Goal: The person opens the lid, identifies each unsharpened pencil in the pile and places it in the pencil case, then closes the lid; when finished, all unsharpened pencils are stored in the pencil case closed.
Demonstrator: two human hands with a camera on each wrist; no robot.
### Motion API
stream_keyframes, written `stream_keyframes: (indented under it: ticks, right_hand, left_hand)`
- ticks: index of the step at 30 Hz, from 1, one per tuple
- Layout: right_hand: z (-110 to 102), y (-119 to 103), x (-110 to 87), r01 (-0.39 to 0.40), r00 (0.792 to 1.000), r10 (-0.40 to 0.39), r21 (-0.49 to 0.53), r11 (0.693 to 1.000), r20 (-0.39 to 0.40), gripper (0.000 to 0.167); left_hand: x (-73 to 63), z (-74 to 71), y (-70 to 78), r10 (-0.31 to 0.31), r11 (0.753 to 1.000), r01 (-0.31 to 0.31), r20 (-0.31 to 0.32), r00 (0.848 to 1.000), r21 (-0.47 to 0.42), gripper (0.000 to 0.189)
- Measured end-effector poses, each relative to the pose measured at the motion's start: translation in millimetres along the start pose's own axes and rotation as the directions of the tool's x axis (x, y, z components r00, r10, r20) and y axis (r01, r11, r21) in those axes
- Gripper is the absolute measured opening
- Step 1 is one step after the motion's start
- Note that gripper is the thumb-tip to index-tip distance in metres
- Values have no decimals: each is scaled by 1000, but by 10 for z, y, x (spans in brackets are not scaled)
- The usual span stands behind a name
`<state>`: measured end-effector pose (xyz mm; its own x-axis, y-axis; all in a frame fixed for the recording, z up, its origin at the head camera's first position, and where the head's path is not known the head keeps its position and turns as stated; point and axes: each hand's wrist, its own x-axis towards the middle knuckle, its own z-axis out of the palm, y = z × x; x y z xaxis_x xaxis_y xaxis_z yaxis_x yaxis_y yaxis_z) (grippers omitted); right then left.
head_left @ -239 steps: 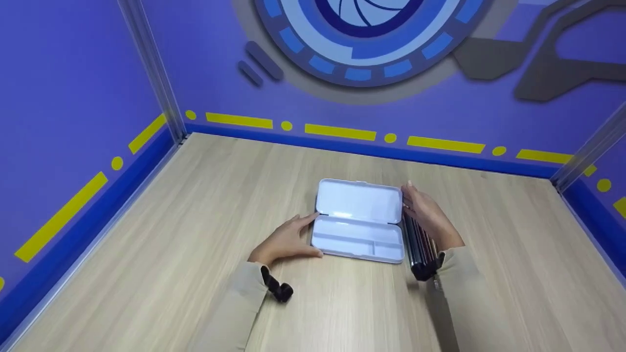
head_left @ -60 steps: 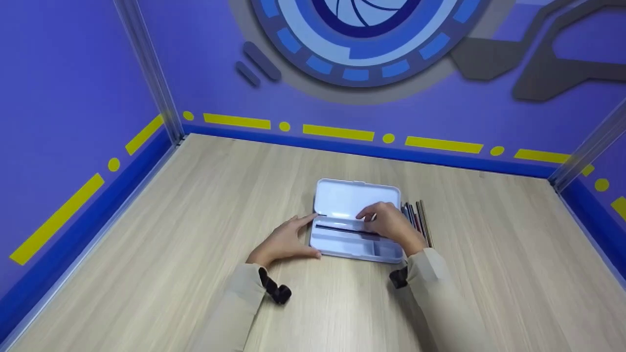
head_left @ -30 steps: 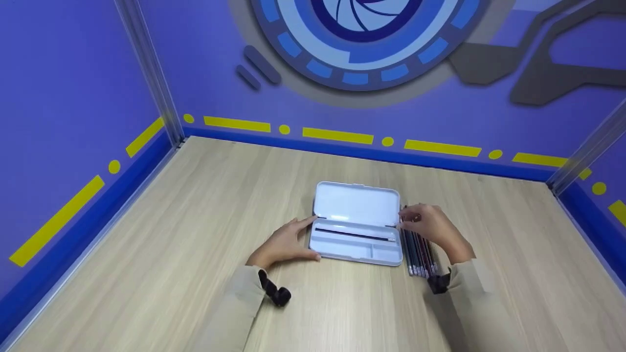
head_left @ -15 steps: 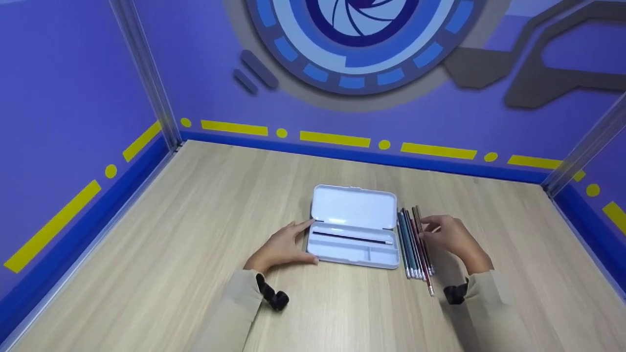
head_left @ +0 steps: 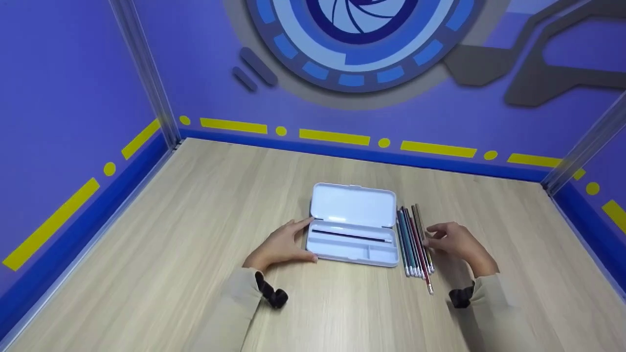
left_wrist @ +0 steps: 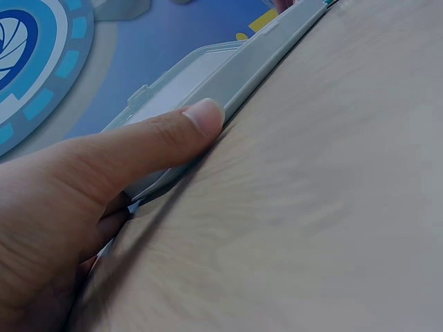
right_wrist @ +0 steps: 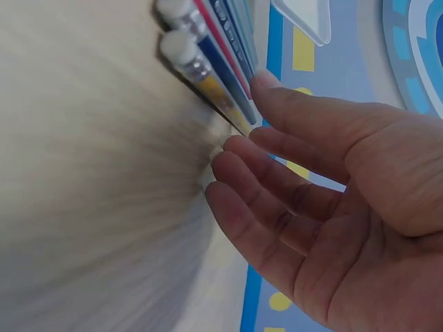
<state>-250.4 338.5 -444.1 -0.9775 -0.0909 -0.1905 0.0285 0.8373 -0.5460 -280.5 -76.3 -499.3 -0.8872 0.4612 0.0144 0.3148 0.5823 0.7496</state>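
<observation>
A white pencil case (head_left: 353, 203) lies unfolded on the table, with a dark pencil (head_left: 349, 236) in its long rear compartment. My left hand (head_left: 281, 246) holds the case's left end, thumb at the front corner and index finger near the hinge; the left wrist view shows the thumb (left_wrist: 163, 138) against the front wall. Beside the case's right end lie several pencils (head_left: 413, 244), erasers towards me, a red one jutting nearest. My right hand (head_left: 457, 242) is at their right edge, fingers loosely bent, thumb tip at the outermost pencils in the right wrist view. It holds nothing.
The wooden table (head_left: 234, 195) is bounded by a blue back wall (head_left: 205, 63) and side walls at left and right. Dark wrist cameras (head_left: 278, 298) hang at both cuffs, close to the tabletop.
The bundled pencils now lie spread out, and a pencil has been laid in the case. My right hand has left the case and moved right. The red pencil has shifted towards me.
</observation>
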Motion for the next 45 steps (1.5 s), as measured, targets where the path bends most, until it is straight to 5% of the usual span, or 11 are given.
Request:
stream_keyframes:
  ticks: [24,45]
  right_hand:
    - [22,65,-14,-105,995,102,160,982,22,49]
    - [-22,30,14,-67,998,61,205,976,34,54]
  left_hand:
    - [16,-11,0,-6,1000,6,1,1000,2,104]
    - [12,-4,-10,-4,1000,4,15,1000,7,103]
